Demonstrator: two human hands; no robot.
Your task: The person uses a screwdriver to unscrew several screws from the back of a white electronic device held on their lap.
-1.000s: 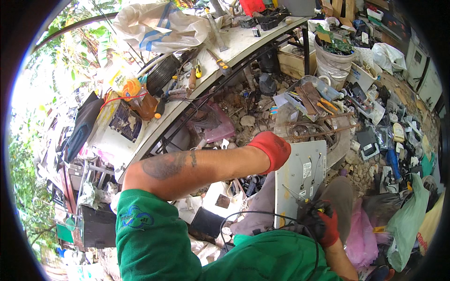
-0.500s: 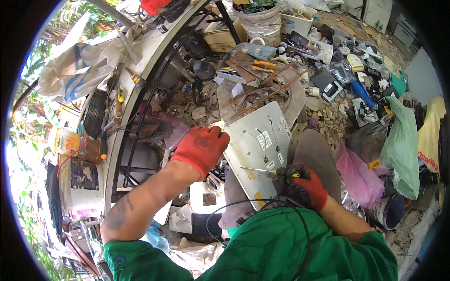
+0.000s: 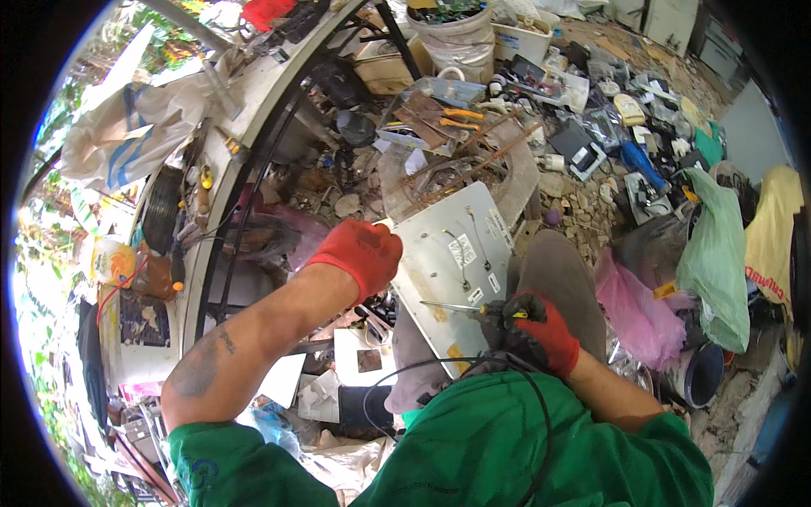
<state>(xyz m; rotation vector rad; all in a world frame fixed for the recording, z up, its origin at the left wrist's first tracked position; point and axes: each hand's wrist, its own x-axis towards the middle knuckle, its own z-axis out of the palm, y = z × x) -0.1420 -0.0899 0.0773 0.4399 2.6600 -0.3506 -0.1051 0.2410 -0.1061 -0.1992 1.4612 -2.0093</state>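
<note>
Grip closed, the right hand (image 3: 542, 328) holds a screwdriver (image 3: 484, 310).

Panel (image 3: 427, 270) over the lap (image 3: 553, 287) (screwdriver (image 3: 460, 307) across it); table (image 3: 262, 106) left; bags (image 3: 714, 262) right
</note>
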